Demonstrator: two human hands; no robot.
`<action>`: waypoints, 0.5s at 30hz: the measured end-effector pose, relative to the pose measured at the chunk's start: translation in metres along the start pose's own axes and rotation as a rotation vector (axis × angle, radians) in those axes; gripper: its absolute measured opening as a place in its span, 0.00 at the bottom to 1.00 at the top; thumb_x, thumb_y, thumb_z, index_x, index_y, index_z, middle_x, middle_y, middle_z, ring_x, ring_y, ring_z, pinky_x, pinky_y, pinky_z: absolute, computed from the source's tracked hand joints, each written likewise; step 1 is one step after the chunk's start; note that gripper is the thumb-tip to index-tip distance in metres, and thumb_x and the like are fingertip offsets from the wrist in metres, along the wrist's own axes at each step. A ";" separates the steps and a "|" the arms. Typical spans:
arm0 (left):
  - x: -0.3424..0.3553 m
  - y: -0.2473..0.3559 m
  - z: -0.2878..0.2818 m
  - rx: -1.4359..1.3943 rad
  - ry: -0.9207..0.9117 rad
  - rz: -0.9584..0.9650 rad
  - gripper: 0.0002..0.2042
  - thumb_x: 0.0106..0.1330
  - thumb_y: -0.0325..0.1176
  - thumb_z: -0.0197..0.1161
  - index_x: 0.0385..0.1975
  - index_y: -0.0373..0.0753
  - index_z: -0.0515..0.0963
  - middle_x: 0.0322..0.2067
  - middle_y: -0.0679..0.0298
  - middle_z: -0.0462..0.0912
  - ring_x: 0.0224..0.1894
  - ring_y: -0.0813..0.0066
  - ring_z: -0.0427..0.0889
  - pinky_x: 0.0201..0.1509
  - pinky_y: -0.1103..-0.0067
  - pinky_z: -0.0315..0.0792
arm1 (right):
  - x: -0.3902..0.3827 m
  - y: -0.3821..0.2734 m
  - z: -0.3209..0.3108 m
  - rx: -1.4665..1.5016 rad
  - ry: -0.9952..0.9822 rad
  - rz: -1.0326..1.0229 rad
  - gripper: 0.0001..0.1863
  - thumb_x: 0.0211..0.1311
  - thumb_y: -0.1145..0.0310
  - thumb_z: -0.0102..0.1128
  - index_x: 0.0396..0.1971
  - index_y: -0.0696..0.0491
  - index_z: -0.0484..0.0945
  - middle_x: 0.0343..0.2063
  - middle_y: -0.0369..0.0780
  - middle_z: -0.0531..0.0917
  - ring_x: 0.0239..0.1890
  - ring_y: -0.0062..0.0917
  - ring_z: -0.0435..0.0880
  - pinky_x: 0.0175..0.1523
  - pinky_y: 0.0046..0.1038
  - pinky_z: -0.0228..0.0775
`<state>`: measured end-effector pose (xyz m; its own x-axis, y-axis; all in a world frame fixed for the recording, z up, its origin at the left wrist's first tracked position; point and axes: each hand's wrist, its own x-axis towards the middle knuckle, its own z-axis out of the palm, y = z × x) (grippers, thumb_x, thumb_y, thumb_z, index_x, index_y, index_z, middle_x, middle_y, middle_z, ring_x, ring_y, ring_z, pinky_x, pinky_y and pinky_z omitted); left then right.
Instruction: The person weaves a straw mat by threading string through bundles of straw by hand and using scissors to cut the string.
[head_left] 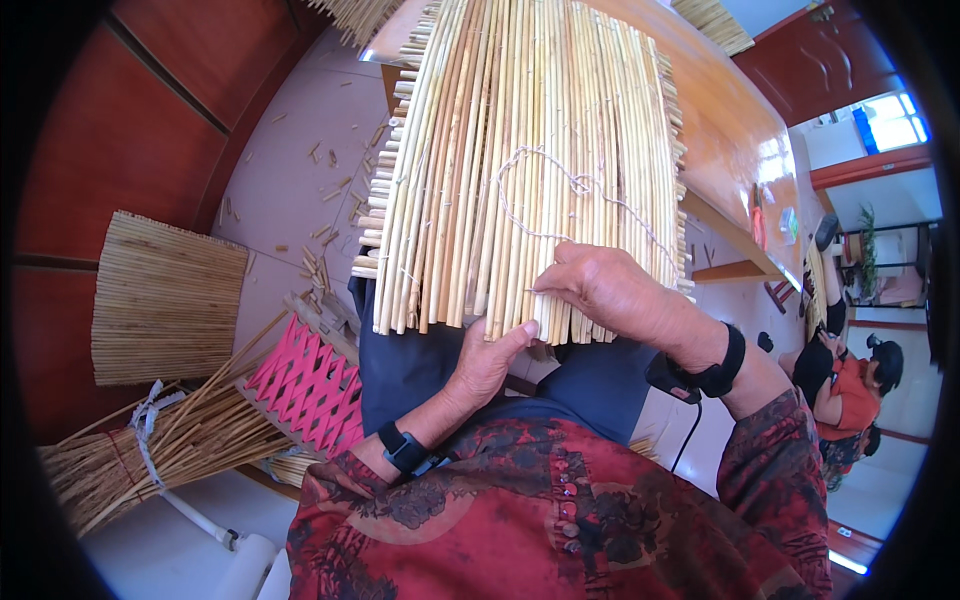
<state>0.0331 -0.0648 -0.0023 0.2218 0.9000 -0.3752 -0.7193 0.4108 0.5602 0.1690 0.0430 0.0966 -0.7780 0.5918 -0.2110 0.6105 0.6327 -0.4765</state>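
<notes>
A mat of pale reed stalks (520, 110) lies across my lap and the table edge. Its upper stalks run lengthwise, and the ends of crosswise stalks stick out along both sides. My left hand (487, 365) grips the near edge, its thumb on top and its other fingers partly hidden beneath. Just to the right, my right hand (615, 290) is closed in a pinch against the stalk ends. Whatever sits between its fingertips is too small to make out. A loose white string (505, 195) loops over the mat and runs down to the right hand.
A wooden table (725, 130) holds red-handled tool (757, 222) at its right. At left, another reed mat (165, 300) leans on red cabinets, above a tied stalk bundle (200, 440) and a pink-strapped seat (305, 385). Stalk scraps litter the floor. Another person (850, 400) sits far right.
</notes>
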 end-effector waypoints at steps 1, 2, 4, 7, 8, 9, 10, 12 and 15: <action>0.001 -0.001 -0.002 -0.001 0.001 0.002 0.10 0.56 0.26 0.58 0.38 0.36 0.70 0.32 0.69 0.73 0.33 0.84 0.71 0.37 0.85 0.66 | 0.000 0.001 -0.001 0.034 -0.004 0.003 0.07 0.51 0.67 0.52 0.27 0.52 0.78 0.21 0.41 0.73 0.27 0.33 0.75 0.32 0.32 0.68; 0.002 -0.003 -0.004 0.022 -0.006 0.001 0.11 0.57 0.27 0.58 0.39 0.36 0.69 0.32 0.69 0.73 0.33 0.84 0.71 0.37 0.85 0.67 | 0.000 0.002 0.000 0.033 -0.006 0.001 0.07 0.51 0.67 0.52 0.27 0.52 0.78 0.21 0.41 0.73 0.27 0.33 0.75 0.32 0.32 0.68; 0.002 -0.005 -0.006 0.044 -0.012 0.001 0.11 0.57 0.27 0.57 0.39 0.36 0.69 0.32 0.68 0.73 0.34 0.83 0.71 0.38 0.84 0.67 | 0.000 0.004 0.000 0.027 0.017 -0.033 0.08 0.52 0.66 0.52 0.28 0.52 0.79 0.20 0.41 0.72 0.27 0.33 0.75 0.31 0.31 0.67; 0.002 -0.005 -0.007 0.114 -0.019 0.001 0.12 0.58 0.29 0.57 0.41 0.36 0.68 0.34 0.68 0.73 0.35 0.82 0.71 0.40 0.83 0.67 | -0.001 0.004 0.000 0.042 0.009 -0.030 0.08 0.52 0.67 0.52 0.28 0.52 0.79 0.20 0.41 0.72 0.27 0.33 0.75 0.32 0.31 0.68; 0.001 -0.005 -0.007 0.100 -0.024 0.003 0.12 0.59 0.29 0.56 0.42 0.36 0.67 0.34 0.67 0.72 0.36 0.82 0.71 0.41 0.83 0.67 | -0.001 0.005 0.000 0.042 0.008 -0.030 0.08 0.52 0.67 0.52 0.28 0.52 0.79 0.20 0.41 0.72 0.27 0.33 0.75 0.32 0.31 0.68; 0.001 -0.005 -0.006 0.086 -0.030 0.004 0.13 0.59 0.30 0.56 0.42 0.35 0.67 0.35 0.67 0.72 0.36 0.81 0.71 0.42 0.82 0.67 | -0.001 0.005 0.000 0.054 0.020 -0.036 0.08 0.52 0.67 0.52 0.28 0.52 0.78 0.20 0.41 0.73 0.27 0.33 0.75 0.32 0.30 0.68; 0.000 -0.003 -0.004 0.087 -0.028 0.005 0.13 0.59 0.30 0.56 0.42 0.35 0.67 0.35 0.67 0.72 0.36 0.81 0.71 0.42 0.82 0.67 | -0.001 0.004 0.000 0.067 0.033 -0.045 0.08 0.52 0.67 0.52 0.28 0.52 0.78 0.20 0.41 0.73 0.27 0.33 0.76 0.32 0.30 0.68; -0.001 0.000 0.004 -0.135 -0.106 -0.002 0.13 0.59 0.29 0.56 0.43 0.35 0.67 0.36 0.66 0.72 0.37 0.81 0.71 0.42 0.82 0.67 | -0.001 0.001 -0.003 0.062 0.026 -0.037 0.08 0.52 0.67 0.52 0.28 0.52 0.78 0.20 0.41 0.73 0.27 0.32 0.76 0.32 0.30 0.68; -0.004 0.006 0.012 -0.207 -0.080 0.023 0.13 0.61 0.34 0.54 0.40 0.31 0.69 0.32 0.63 0.75 0.35 0.76 0.76 0.42 0.78 0.71 | 0.000 0.001 -0.002 0.039 0.013 -0.019 0.07 0.51 0.67 0.53 0.27 0.52 0.78 0.20 0.41 0.73 0.27 0.32 0.76 0.31 0.30 0.68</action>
<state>0.0359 -0.0640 0.0107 0.2493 0.9208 -0.2998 -0.8426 0.3589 0.4015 0.1701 0.0442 0.0976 -0.7872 0.5864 -0.1906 0.5892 0.6243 -0.5130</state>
